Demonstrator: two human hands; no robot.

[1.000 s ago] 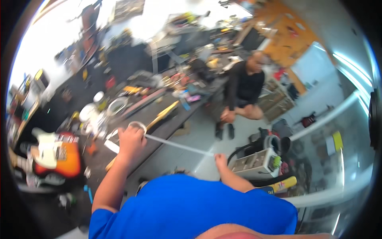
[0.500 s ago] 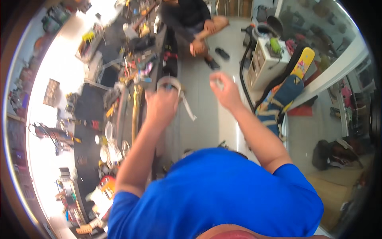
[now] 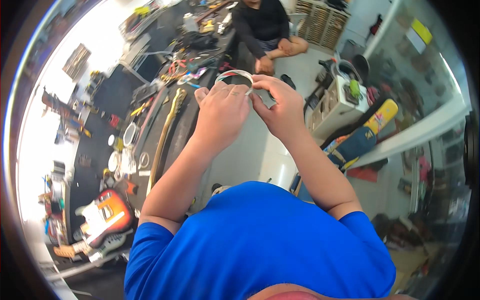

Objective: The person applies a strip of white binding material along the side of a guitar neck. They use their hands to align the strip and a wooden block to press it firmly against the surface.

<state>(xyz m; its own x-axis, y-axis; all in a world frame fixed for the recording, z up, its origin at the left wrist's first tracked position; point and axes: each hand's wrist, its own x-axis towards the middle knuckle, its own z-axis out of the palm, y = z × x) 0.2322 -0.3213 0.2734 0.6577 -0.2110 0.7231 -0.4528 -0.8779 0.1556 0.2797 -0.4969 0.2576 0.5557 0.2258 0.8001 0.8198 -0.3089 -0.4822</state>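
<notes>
At the lower left of the frame a sunburst guitar lies on the dark surface; above it stand a small jar with a yellowish side and, just beside, a round clear tub, the contents of both too small to tell. At upper left a shallow tray holds something yellow. A guitar neck lies left of the hands. In the upper middle, the left hand is curled around the tape roll, which shows beyond its knuckles. The right hand is half closed, thumb and forefinger at the roll's right edge; whether they grip tape I cannot tell. Right of it, a pale cabinet bears a green thing.
</notes>
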